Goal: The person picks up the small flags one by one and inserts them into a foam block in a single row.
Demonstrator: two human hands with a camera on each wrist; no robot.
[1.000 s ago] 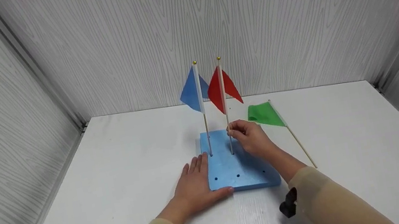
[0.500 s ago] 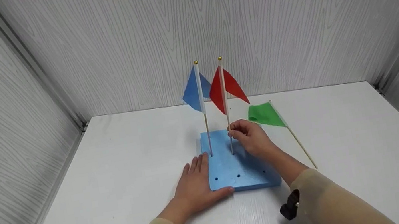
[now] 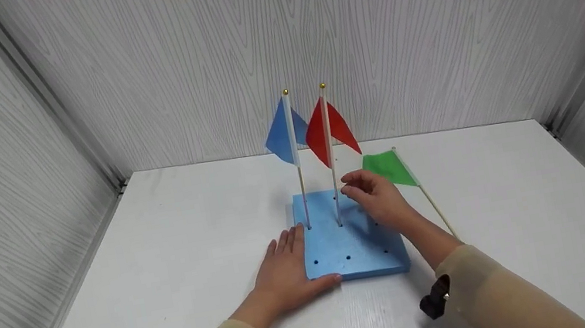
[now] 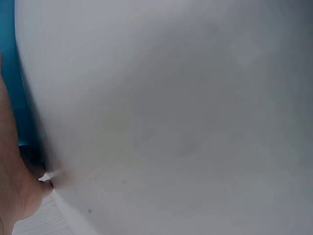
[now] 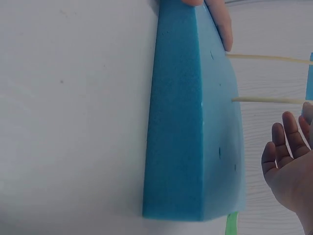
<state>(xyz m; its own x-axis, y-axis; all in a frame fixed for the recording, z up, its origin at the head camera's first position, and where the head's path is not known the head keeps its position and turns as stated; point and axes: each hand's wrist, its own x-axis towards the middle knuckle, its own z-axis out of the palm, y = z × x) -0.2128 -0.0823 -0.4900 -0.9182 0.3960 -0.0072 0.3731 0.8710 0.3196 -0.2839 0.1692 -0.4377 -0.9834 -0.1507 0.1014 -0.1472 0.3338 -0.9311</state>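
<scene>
In the centre hole of the blue board point(image 3: 330, 249), the red flag point(image 3: 317, 135) stands nearly upright without support, because the right hand point(image 3: 377, 201) has just released its stick point(image 3: 337, 198) and is now beside it, fingers loosely bent and holding nothing, so this flag seems set. The blue flag point(image 3: 279, 136) stands at its left, near the left hand point(image 3: 285, 275), whose straight fingers rest against the board's edge, and the green flag point(image 3: 390, 168) lies on the table point(image 3: 189, 223) at the right. The right wrist view shows the board's thick side point(image 5: 172, 137), only a thin strip in the head view.
</scene>
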